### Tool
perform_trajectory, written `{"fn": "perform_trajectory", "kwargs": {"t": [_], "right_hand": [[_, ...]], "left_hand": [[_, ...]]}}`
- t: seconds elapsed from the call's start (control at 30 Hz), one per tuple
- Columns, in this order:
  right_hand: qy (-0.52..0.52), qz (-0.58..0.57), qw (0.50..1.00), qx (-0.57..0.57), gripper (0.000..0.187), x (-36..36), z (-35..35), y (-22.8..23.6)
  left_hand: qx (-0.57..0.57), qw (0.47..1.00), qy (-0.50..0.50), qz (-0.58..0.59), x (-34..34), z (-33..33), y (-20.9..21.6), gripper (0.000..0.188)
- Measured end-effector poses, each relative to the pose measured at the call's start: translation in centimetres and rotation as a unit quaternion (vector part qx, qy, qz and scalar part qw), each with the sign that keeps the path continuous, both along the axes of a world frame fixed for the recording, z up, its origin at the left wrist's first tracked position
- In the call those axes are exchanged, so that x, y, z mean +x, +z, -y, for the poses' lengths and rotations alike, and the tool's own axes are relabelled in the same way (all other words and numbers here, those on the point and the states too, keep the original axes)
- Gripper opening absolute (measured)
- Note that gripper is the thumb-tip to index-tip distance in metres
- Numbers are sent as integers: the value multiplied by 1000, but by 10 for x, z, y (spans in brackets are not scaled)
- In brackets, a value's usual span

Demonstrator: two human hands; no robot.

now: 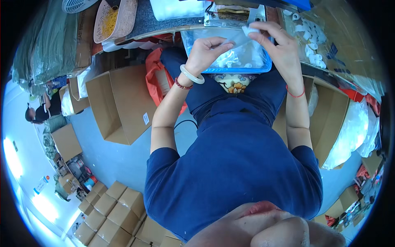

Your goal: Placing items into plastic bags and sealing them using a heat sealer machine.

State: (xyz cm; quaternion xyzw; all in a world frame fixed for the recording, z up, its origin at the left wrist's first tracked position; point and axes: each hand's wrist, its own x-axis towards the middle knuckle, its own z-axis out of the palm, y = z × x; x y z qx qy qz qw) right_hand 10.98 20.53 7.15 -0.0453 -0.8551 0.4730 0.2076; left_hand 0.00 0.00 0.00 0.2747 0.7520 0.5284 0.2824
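Note:
My left hand point(207, 52), with a pale bangle and a dark red bead bracelet at its wrist, is over the left part of a blue-rimmed tray point(242, 71). Its thumb and forefinger are pinched together; what lies between them is too faint to make out, though something see-through seems to stretch toward the other hand. Higher and to the right, my right hand point(282, 43) pinches a small white piece point(249, 30) between thumb and fingertips. Clear plastic lines the tray in my lap, and several white plastic pieces point(230, 59) lie in it.
A metal fixture point(232, 16) stands on the bench ahead. White parts point(310, 37) are heaped at the right. At the left are a basket point(127, 18) of yellow bands and an open carton point(119, 105). Another open carton point(327, 119) stands right; stacked boxes point(117, 210) are behind.

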Motion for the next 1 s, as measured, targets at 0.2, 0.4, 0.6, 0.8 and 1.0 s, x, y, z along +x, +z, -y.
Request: {"fn": "perform_trajectory", "kwargs": {"t": [0.2,0.4,0.6,0.8,1.0], "right_hand": [[206,79,962,164,24,-9,-30,-2],[-7,116,991,62,29,-20,-32,-35],[-263,103,904,321,20,8,-77,-57],[-246,126,849,450,22,-1,-117,-107],[-268,41,905,329,23,-3,-124,-112]], "left_hand": [[61,965,-162,199,-4,9,-1,25],[136,909,-57,390,-10,-14,-28,25],[202,878,7,435,-32,-35,-35,26],[183,897,6,402,-29,-28,-45,26],[18,964,225,-138,-89,8,-40,38]]}}
